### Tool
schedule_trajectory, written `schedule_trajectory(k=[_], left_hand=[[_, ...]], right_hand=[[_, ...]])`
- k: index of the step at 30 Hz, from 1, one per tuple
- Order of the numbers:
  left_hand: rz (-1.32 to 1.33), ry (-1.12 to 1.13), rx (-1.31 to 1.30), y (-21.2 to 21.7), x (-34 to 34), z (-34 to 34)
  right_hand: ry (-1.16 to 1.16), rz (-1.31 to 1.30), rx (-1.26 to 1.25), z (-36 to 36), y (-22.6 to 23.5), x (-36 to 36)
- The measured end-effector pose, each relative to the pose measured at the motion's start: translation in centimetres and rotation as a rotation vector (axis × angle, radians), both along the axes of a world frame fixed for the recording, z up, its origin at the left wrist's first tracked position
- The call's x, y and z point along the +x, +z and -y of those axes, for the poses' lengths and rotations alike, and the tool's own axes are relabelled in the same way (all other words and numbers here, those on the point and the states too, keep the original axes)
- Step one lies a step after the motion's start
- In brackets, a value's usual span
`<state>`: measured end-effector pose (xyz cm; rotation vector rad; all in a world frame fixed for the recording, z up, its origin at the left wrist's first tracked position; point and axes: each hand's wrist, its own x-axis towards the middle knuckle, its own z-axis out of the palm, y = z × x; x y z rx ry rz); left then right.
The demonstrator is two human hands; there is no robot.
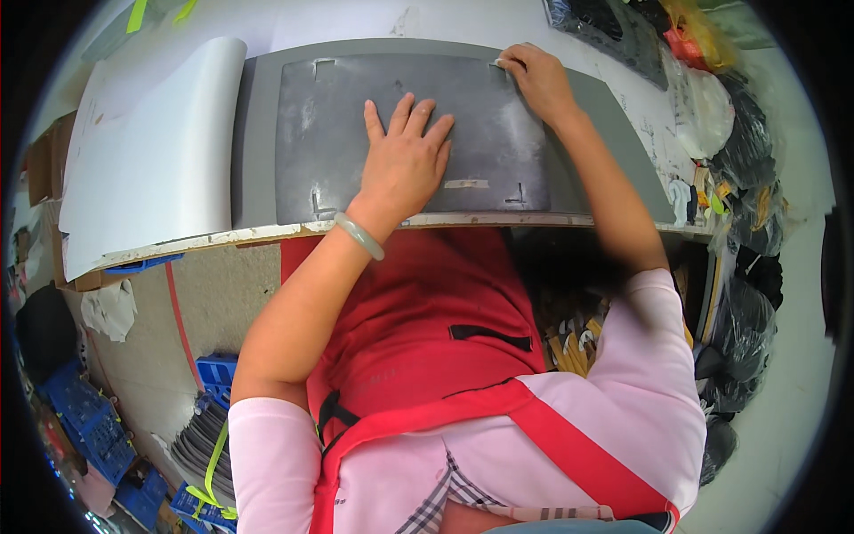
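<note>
A dark grey, chalk-smudged template sheet [338,125] with corner-shaped cutouts lies on a larger grey sheet [256,147] on the worktable. Flat on the middle of the template rests my left hand [405,160], its fingers spread. My right hand [534,78] is at the template's far right corner, beside a cutout. Its thumb and fingers are pinched round a small pale tip that is too small to name. The cutout under those fingertips is partly hidden.
A curled white sheet [151,151] covers the table's left end. Plastic bags [698,111] crowd the right side. On the floor at left are blue crates [89,418] and a stack of dark sheets [203,445] tied with yellow-green strap. The table's front edge [267,233] runs before me.
</note>
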<state>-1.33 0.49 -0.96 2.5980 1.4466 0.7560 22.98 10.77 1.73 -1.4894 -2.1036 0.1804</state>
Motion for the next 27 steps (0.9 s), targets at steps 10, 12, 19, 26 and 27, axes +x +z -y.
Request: schedule_trajectory(k=[10,12,19,26,27], left_hand=[[0.015,0.003,0.000,-0.2,0.0,0.0],[0.025,0.007,0.008,-0.2,0.0,-0.1],[0.036,0.022,0.022,-0.5,-0.1,-0.1],[0.025,0.023,0.045,-0.8,0.0,-0.2],[0.033,0.014,0.034,-1.0,0.0,-0.2]], right_hand=[[-0.231,-0.208,-0.280,-0.5,0.0,0.7],[-0.252,-0.259,-0.270,-0.4,-0.6,0.7],[-0.208,0.054,-0.316,-2.2,0.6,0.3],[0.035,-0.311,-0.268,-2.6,1.6,-8.1],[0.098,-0.259,-0.235,-2.6,1.4,-10.2]])
